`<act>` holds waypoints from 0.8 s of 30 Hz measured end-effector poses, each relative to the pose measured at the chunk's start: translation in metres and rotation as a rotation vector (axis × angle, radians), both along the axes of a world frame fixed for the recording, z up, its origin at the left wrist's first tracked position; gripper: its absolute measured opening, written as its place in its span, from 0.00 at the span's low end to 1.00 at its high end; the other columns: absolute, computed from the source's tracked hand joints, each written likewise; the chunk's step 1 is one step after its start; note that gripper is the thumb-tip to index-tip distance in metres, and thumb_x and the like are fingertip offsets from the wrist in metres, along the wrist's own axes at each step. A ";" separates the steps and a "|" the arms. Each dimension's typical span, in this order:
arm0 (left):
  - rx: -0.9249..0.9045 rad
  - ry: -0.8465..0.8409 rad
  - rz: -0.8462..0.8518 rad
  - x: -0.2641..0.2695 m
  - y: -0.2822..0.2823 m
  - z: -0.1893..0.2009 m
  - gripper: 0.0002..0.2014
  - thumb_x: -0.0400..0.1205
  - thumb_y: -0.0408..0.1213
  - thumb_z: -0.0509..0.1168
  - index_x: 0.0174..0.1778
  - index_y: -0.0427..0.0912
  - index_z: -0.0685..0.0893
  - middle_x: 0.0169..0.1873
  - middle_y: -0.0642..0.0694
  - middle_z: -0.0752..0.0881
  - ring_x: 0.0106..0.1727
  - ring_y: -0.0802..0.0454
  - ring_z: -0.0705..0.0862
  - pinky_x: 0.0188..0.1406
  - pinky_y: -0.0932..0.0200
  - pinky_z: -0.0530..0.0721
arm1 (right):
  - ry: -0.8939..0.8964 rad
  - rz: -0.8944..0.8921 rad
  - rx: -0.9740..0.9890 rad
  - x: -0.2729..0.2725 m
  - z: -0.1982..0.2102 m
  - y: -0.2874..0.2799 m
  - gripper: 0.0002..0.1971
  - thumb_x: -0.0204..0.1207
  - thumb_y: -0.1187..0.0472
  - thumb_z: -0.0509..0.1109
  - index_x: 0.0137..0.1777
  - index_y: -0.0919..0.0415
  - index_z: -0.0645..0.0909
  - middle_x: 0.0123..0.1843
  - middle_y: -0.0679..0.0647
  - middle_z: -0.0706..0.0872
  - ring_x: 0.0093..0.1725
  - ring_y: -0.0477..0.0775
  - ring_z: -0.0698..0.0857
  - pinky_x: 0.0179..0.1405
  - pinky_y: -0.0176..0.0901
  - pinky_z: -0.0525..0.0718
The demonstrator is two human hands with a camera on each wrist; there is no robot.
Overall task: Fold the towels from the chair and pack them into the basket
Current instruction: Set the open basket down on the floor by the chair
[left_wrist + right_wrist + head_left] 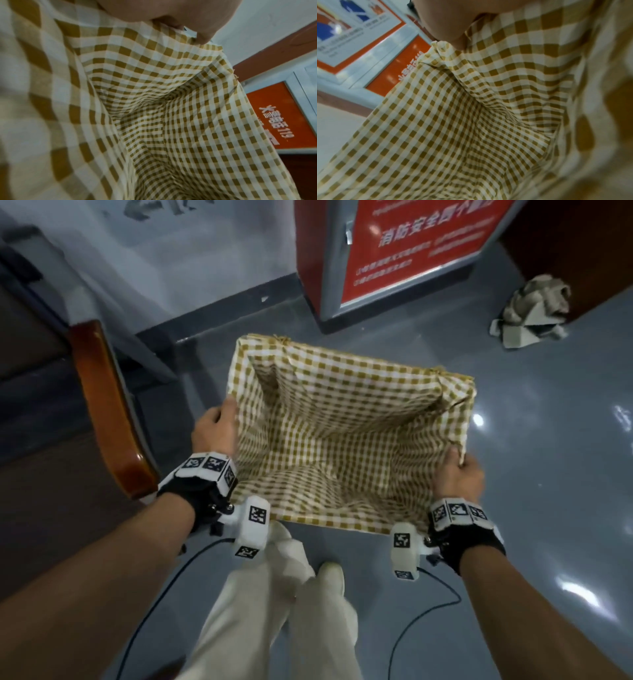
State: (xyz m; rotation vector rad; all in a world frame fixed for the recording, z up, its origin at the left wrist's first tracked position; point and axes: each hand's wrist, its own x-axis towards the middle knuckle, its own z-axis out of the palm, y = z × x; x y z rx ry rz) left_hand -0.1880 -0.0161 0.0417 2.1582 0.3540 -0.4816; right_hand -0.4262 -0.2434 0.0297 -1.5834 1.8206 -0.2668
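A rectangular basket (356, 361) lined with yellow-and-white checked cloth is held in front of me above the grey floor, with nothing inside it. My left hand (215, 428) grips its left rim, and my right hand (459, 474) grips the near right corner. Both wrist views look down into the checked lining (171, 108) (471, 108), with a thumb (180, 20) (450, 27) pressed on the cloth edge. A crumpled grey-beige towel (531, 313) lies on the floor at the far right. The chair (106, 405) with its brown wooden armrest stands at the left.
A red and grey sign cabinet (394, 258) stands just beyond the basket against the wall. A dark brown piece of furniture (582, 251) fills the far right corner. My legs in pale trousers (281, 604) are below the basket, with thin black cables (428, 611) trailing from the wrists.
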 end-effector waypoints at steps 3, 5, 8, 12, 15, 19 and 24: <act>0.016 -0.056 -0.041 -0.028 -0.001 -0.002 0.25 0.80 0.58 0.59 0.23 0.44 0.70 0.24 0.46 0.71 0.27 0.50 0.70 0.31 0.54 0.67 | -0.055 -0.053 -0.018 -0.038 -0.010 0.005 0.20 0.84 0.50 0.58 0.52 0.67 0.82 0.47 0.62 0.83 0.46 0.60 0.80 0.44 0.45 0.71; 0.012 -0.100 -0.059 -0.048 0.000 -0.001 0.25 0.80 0.56 0.60 0.23 0.43 0.67 0.23 0.45 0.68 0.26 0.51 0.67 0.28 0.54 0.64 | -0.054 -0.081 -0.021 -0.062 -0.014 0.016 0.20 0.84 0.50 0.57 0.47 0.67 0.81 0.43 0.61 0.81 0.43 0.58 0.77 0.42 0.45 0.69; -0.008 -0.104 -0.092 -0.069 -0.002 0.006 0.25 0.80 0.54 0.61 0.22 0.43 0.64 0.23 0.44 0.66 0.26 0.50 0.65 0.31 0.54 0.63 | -0.076 -0.123 -0.044 -0.092 -0.018 0.031 0.19 0.84 0.50 0.57 0.44 0.66 0.78 0.40 0.60 0.80 0.41 0.58 0.77 0.40 0.44 0.69; -0.014 -0.114 -0.137 -0.093 0.009 0.016 0.25 0.80 0.52 0.62 0.23 0.42 0.65 0.23 0.44 0.65 0.28 0.49 0.65 0.34 0.56 0.64 | -0.099 -0.187 -0.042 -0.128 -0.016 0.059 0.18 0.84 0.50 0.57 0.42 0.64 0.78 0.39 0.60 0.79 0.40 0.57 0.77 0.40 0.46 0.71; -0.005 -0.090 -0.201 -0.099 0.022 0.027 0.21 0.81 0.53 0.61 0.28 0.43 0.74 0.28 0.45 0.73 0.35 0.49 0.72 0.40 0.56 0.69 | -0.125 -0.235 -0.063 -0.143 -0.006 0.087 0.19 0.83 0.51 0.58 0.38 0.64 0.76 0.33 0.58 0.77 0.34 0.56 0.74 0.34 0.45 0.68; -0.025 -0.067 -0.290 -0.091 0.049 0.039 0.17 0.83 0.52 0.60 0.35 0.44 0.78 0.36 0.46 0.79 0.42 0.49 0.76 0.48 0.56 0.72 | -0.145 -0.301 -0.104 -0.147 0.009 0.136 0.20 0.83 0.53 0.60 0.32 0.65 0.72 0.25 0.54 0.71 0.26 0.49 0.68 0.26 0.43 0.64; -0.134 -0.002 -0.422 -0.068 0.107 0.048 0.15 0.84 0.47 0.59 0.52 0.41 0.86 0.44 0.48 0.81 0.48 0.51 0.78 0.52 0.59 0.71 | -0.126 -0.402 -0.197 -0.136 0.031 0.223 0.21 0.82 0.54 0.61 0.28 0.62 0.68 0.23 0.53 0.66 0.24 0.49 0.64 0.26 0.44 0.60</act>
